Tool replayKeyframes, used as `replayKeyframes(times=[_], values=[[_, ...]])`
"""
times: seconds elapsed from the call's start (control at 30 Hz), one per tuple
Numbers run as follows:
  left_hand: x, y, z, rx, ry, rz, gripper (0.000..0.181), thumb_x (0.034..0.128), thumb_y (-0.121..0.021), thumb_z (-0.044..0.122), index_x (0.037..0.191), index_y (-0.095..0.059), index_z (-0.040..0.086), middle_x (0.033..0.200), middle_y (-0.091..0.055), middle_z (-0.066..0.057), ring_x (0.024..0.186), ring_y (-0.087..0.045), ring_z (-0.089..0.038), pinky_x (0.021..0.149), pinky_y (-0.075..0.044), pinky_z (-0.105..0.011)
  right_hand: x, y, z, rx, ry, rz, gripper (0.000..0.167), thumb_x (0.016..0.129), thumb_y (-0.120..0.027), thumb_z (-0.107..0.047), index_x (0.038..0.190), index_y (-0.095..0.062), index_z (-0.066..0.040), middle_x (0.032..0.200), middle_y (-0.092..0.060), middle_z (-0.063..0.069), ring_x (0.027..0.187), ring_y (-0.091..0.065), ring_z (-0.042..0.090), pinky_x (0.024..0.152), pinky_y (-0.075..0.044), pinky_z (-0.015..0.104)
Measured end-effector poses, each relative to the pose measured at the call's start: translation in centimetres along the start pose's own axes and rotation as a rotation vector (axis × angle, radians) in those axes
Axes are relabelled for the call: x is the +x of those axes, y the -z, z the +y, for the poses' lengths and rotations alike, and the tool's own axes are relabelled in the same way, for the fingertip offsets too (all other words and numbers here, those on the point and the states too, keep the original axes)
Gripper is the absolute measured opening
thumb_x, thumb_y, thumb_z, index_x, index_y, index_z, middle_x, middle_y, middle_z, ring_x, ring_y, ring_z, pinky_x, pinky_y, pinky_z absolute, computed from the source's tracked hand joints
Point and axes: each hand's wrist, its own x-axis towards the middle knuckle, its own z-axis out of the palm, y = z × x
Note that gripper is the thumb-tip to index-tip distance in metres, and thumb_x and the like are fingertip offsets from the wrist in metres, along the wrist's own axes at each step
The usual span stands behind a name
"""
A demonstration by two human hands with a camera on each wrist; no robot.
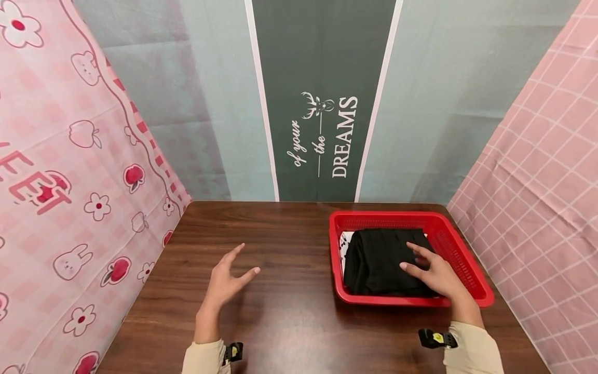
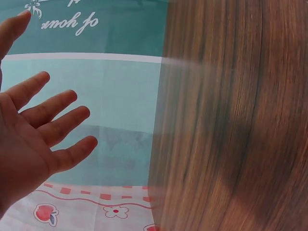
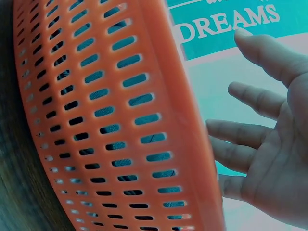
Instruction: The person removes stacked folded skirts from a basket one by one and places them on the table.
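Observation:
In the head view a red plastic basket [image 1: 383,300] stands on the right part of the table, holding folded black cloth [image 1: 383,259] and a white cloth with dark marks [image 1: 344,244] at its left side. The right hand [image 1: 436,272] is over the basket's right part, fingers spread and holding nothing. In the right wrist view, the hand [image 3: 274,130] shows beyond the slotted basket wall [image 3: 110,110]; whether fingertips touch the rim I cannot tell. The left hand [image 1: 226,280] hovers over the table's left part, empty, and its fingers [image 2: 57,106] are spread in the left wrist view.
The brown wooden table [image 1: 289,322] reaches back to a green and grey-blue curtain [image 1: 322,62] with printed words. A pink patterned curtain [image 1: 84,171] hangs at the left and a pink grid curtain [image 1: 551,156] at the right.

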Motion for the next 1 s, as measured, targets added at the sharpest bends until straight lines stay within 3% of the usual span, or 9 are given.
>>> replayKeyframes(times=[0.3,0.4,0.5,0.57,1.0], values=[[0.1,-0.8,0.7,-0.074,0.01,-0.013,0.072,0.0758,-0.077,0.034,0.138,-0.046,0.014,0.135,-0.046,-0.016,0.121,-0.043,-0.035,0.092,-0.036,-0.055,0.3,0.6,0.5,0.114,0.032,-0.005,0.064,0.089,-0.064,-0.03,0.139,-0.039,0.001,0.128,-0.044,0.033,0.109,-0.05,0.048,0.083,-0.046,0.051],[0.2,-1.1,1.1,-0.103,0.007,-0.023,0.072,0.0759,-0.078,0.033,0.138,-0.046,0.015,0.136,-0.046,-0.014,0.122,-0.042,-0.036,0.092,-0.036,-0.054,0.4,0.9,0.8,0.138,0.03,-0.005,0.062,0.089,-0.064,-0.028,0.138,-0.04,0.001,0.128,-0.044,0.033,0.11,-0.05,0.047,0.082,-0.049,0.036],[0.4,-1.5,1.6,-0.119,-0.002,-0.033,0.072,0.0761,-0.077,0.034,0.138,-0.046,0.015,0.136,-0.045,-0.013,0.122,-0.042,-0.035,0.093,-0.036,-0.054,0.4,1.4,1.0,0.149,0.018,-0.018,0.063,0.089,-0.063,-0.028,0.139,-0.039,0.002,0.129,-0.044,0.033,0.111,-0.049,0.047,0.079,-0.044,0.019],[0.6,-1.9,1.9,-0.123,-0.009,-0.039,0.072,0.0762,-0.077,0.034,0.138,-0.046,0.015,0.136,-0.045,-0.012,0.122,-0.042,-0.034,0.093,-0.036,-0.054,0.5,1.6,1.1,0.156,0.011,-0.024,0.063,0.09,-0.063,-0.028,0.139,-0.038,0.001,0.13,-0.043,0.032,0.112,-0.048,0.047,0.077,-0.04,0.013],[1.4,-4.1,3.3,-0.168,-0.055,-0.07,0.069,0.075,-0.078,0.031,0.135,-0.049,0.016,0.135,-0.047,-0.009,0.121,-0.044,-0.032,0.095,-0.037,-0.051,1.3,3.0,1.4,0.183,-0.009,-0.036,0.064,0.09,-0.063,-0.029,0.14,-0.037,0.003,0.134,-0.04,0.031,0.116,-0.042,0.047,0.076,-0.041,0.012]])
